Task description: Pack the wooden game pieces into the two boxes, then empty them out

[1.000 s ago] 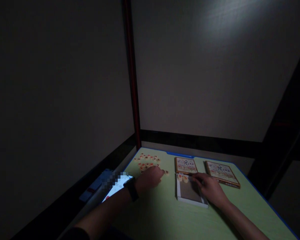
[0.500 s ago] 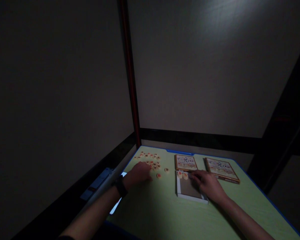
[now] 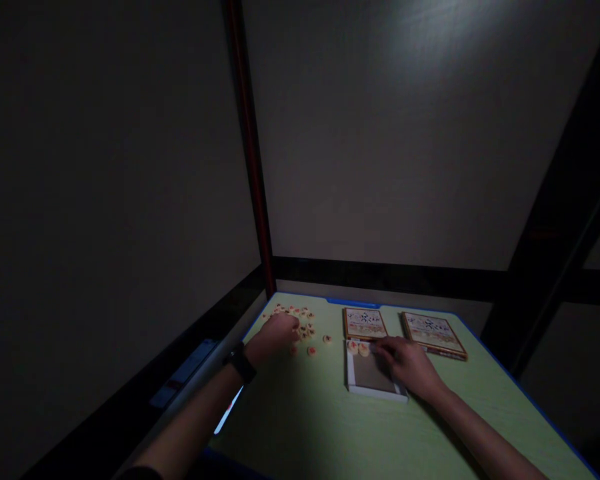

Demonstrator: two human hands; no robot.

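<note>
My left hand (image 3: 281,328), with a dark watch on its wrist, reaches over a scatter of round wooden xiangqi pieces (image 3: 304,330) marked in red and black. Its fingers are curled downward, and what they hold is hidden. My right hand (image 3: 410,363) is at the far right part of a shallow white box tray (image 3: 377,394) with a brown bottom. Thumb and fingertips are pinched together there; anything between them is too dark to make out. Just left of them, two xiangqi pieces (image 3: 358,349) with red marks lie side by side along the tray's far edge.
Behind the tray lies a printed box (image 3: 365,324), with a similar printed box (image 3: 433,333) farther right. A lit flat screen (image 3: 226,415) lies at the left table edge. The green table (image 3: 300,427) has a blue rim, and walls stand close behind and left.
My left hand has moved slightly farther away over the pieces, uncovering a red-marked piece near it. My right hand stays at the tray. The whole view has shifted a little.
</note>
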